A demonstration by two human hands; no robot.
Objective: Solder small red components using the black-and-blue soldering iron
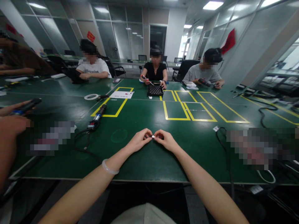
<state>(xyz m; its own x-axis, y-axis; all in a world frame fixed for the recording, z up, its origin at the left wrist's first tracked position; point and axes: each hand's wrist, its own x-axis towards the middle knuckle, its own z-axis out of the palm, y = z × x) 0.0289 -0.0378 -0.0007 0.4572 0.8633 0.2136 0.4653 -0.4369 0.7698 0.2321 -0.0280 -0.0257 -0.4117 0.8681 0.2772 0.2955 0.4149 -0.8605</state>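
Note:
My left hand (140,139) and my right hand (164,139) meet near the middle of the green table (149,168), both pinched closed. Between their fingertips is a tiny white and dark piece (153,137), too small to name. Each hand grips one side of it, thumb and fingers pressed together. A pale bracelet (109,167) circles my left wrist. The fingers hide most of the piece.
An electric screwdriver (99,114) with a black cable lies to the left. Yellow tape rectangles (176,119) mark the tabletop. Across it, a person (155,70) works over a black tray (155,89). A neighbour's hand (21,109) holds a dark tool at left.

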